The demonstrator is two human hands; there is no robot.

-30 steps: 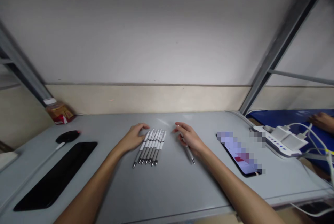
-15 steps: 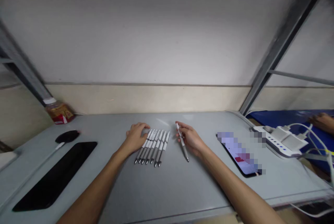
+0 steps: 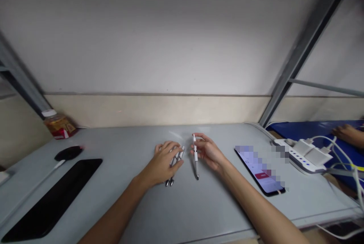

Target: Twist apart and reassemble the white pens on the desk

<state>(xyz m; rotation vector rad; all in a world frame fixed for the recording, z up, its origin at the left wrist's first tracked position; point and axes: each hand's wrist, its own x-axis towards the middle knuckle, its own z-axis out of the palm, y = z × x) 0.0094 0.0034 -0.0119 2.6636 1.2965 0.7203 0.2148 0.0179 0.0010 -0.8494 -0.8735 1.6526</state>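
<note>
Several white and grey pens (image 3: 180, 156) lie side by side on the grey table, mostly hidden under my left hand (image 3: 166, 160). That hand stretches across the row with its fingers extended and the thumb apart, near the rightmost pens. Whether it touches them I cannot tell. To the right of the row, my right hand (image 3: 209, 153) grips one pen (image 3: 195, 156) near its upper part, between thumb and fingers. This pen stands nearly in line with my view, its metal tip pointing toward me.
On the left are a capped bottle (image 3: 59, 124), a black round charger (image 3: 68, 153) with a white cable, and a black slab (image 3: 54, 198). On the right lie a lit phone (image 3: 260, 172) and a power strip (image 3: 301, 156) with plugs. Another person's hand (image 3: 347, 134) rests beyond, over a blue surface.
My left hand has moved right, from the left side of the pen row to over it, covering most pens. The pen in my right hand has turned more upright in view.
</note>
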